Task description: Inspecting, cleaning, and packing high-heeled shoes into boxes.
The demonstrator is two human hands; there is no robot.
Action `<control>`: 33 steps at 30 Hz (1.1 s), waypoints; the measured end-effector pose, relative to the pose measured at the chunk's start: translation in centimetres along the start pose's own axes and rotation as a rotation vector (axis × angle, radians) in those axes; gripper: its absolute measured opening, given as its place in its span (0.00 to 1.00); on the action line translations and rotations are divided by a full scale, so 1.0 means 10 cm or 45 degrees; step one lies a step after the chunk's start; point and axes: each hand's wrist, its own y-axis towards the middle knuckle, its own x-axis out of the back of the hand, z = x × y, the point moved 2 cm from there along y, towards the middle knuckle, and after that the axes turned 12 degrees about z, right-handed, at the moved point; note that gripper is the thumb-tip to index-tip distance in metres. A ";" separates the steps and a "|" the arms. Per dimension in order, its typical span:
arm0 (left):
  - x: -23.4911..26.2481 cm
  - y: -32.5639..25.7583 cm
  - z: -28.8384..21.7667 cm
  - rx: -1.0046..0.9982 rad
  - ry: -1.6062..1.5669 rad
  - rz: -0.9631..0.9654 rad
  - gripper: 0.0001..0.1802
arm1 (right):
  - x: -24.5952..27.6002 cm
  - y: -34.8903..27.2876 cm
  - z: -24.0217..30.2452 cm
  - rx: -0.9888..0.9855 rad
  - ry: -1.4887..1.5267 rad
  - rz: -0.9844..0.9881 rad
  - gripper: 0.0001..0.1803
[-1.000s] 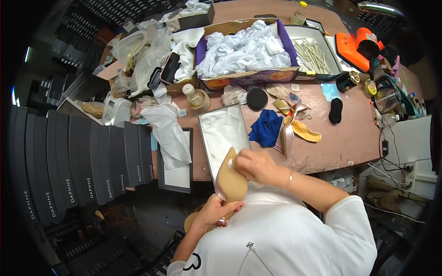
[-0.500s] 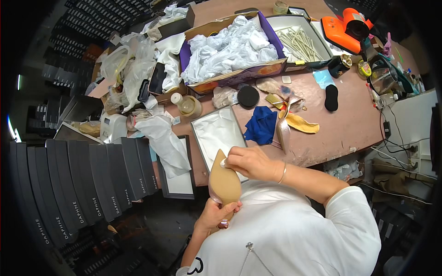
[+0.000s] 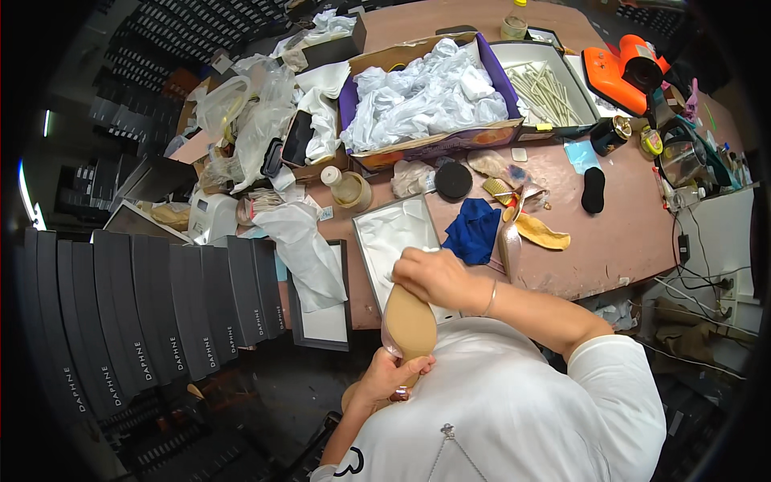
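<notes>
My left hand [image 3: 391, 375] is closed around the heel end of a pointed shoe [image 3: 411, 328], held with its tan sole turned up in front of my chest. Over the toe of that sole lies my right hand [image 3: 434, 277], its fingers pinched together on a small white wad, now mostly hidden, and covering the tip. Just beyond, a grey-rimmed shoe box tray [image 3: 397, 223] lined with white tissue rests on the table. Another pinkish, shiny pointed shoe [image 3: 510, 243] stands to the right, beside a dark blue cloth [image 3: 474, 231] and a yellow cloth [image 3: 543, 231].
Dark shoe boxes [image 3: 152, 309] stand in a row at the left. A purple-edged carton [image 3: 434, 140] of crumpled white tissue sits at the back, next to a tray of pale sticks [image 3: 546, 92]. An orange device [image 3: 618, 72] and a black round lid [image 3: 454, 181] are also on the table.
My right hand has moved up the sole to the toe and now covers the tip. The left hand keeps its hold on the shoe. The whole view has shifted slightly.
</notes>
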 end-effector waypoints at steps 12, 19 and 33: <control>0.01 -0.06 -0.15 -0.291 0.017 0.038 0.08 | 0.33 -0.33 -0.32 -0.376 0.400 -0.239 0.06; -0.07 0.04 -0.11 -0.234 -0.017 0.024 0.08 | 0.27 -0.59 0.45 0.276 0.000 0.224 0.05; -0.41 0.17 -0.15 -0.036 -0.253 0.011 0.11 | 0.40 -0.59 0.14 0.310 0.337 0.154 0.13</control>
